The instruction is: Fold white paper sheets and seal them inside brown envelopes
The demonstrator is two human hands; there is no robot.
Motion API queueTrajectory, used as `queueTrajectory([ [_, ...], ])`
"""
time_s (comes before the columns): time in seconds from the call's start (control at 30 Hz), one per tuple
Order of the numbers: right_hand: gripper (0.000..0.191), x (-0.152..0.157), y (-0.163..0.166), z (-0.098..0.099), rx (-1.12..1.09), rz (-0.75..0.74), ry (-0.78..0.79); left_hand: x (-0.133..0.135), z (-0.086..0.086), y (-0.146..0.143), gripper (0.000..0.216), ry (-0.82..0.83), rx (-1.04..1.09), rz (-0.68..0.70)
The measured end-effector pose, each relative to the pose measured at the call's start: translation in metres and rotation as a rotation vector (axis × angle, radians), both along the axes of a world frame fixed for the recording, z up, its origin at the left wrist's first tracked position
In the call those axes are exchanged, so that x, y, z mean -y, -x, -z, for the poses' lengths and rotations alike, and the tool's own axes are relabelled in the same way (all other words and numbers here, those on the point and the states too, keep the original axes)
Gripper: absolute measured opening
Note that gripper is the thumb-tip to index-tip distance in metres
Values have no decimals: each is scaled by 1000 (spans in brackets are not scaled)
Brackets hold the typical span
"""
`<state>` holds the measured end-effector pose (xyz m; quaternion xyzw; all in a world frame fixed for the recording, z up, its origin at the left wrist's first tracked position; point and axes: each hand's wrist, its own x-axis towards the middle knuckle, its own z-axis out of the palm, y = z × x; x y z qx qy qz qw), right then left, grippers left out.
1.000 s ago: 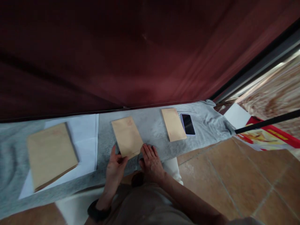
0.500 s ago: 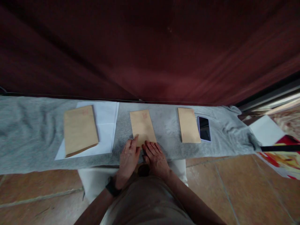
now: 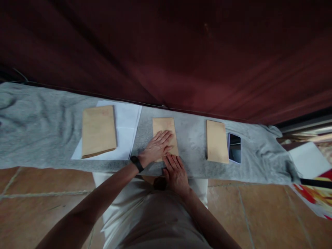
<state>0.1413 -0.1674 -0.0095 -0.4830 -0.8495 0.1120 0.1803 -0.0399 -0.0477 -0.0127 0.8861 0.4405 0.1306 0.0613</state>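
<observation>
Laying the left hand point(image 3: 157, 147) palm down across a brown envelope point(image 3: 163, 124), fingers stretched out, gripping nothing, and leaving the far end showing beyond those fingers. Resting the right hand point(image 3: 177, 173) just beside, also flat and gripping nothing, touching fingertips to the envelope's near edge. Wearing a dark wristband point(image 3: 137, 164) right behind the left hand. Working at a grey-cloth-covered bench point(image 3: 192, 138) under both hands. Seeing, to the left of the left hand, a stack of brown envelopes point(image 3: 98, 131) lying partly over white sheets point(image 3: 127, 133). Seeing, to the right of the right hand, another brown envelope point(image 3: 217, 141), then a phone point(image 3: 234, 148) just beside it. Facing a dark red surface point(image 3: 186, 83) beyond both hands.
</observation>
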Motion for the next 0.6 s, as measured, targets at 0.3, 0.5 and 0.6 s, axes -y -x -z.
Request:
queueTrajectory([
  [0.3,55,2,-1,3,-7,-5,36,-5,-9,6,55,87,-32,120],
  [0.5,52,1,-2,1,8,-9,55,-3,-8,5,52,96,-36,132],
  [0.6,50,1,-2,0,22,-18,60,-4,-8,6,51,100,-21,146],
])
